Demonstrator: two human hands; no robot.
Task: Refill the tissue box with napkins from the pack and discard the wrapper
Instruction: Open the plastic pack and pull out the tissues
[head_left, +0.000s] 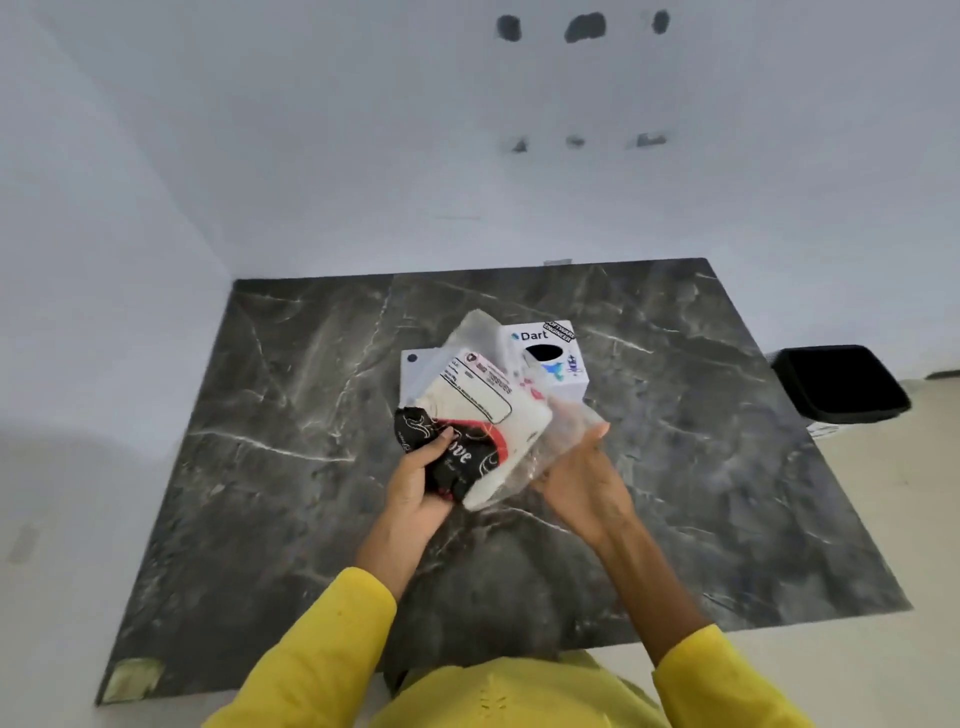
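- While both hands meet above the dark marble-patterned mat (260, 467), the napkin pack (475, 421) is held off the surface between them, tilted, its label side facing up.
- Left hand (423, 480): closed around the pack's near, black-printed end, thumb on top and fingers wrapped beneath.
- Right hand (582, 483): fingers extended and close together, pressed against the loose clear wrapper (561, 431) that bulges from the pack's right side; whether it pinches the film or only supports it cannot be told.
- White napkins show through the wrapper in the middle of the pack, and a further flap of clear film stands up at the pack's far end.
- Tissue box (550, 358): white, stickered, with a dark oval opening on top; it rests on the mat just beyond the hands, partly overlapped by the pack.
- White flat panel (415, 369): lies beyond the left hand, beside the tissue box and partly hidden by the pack.
- Black bin (841, 384): stands off the mat, well to the right of the right hand.
- Yellow sleeves (322, 649) cover both forearms.
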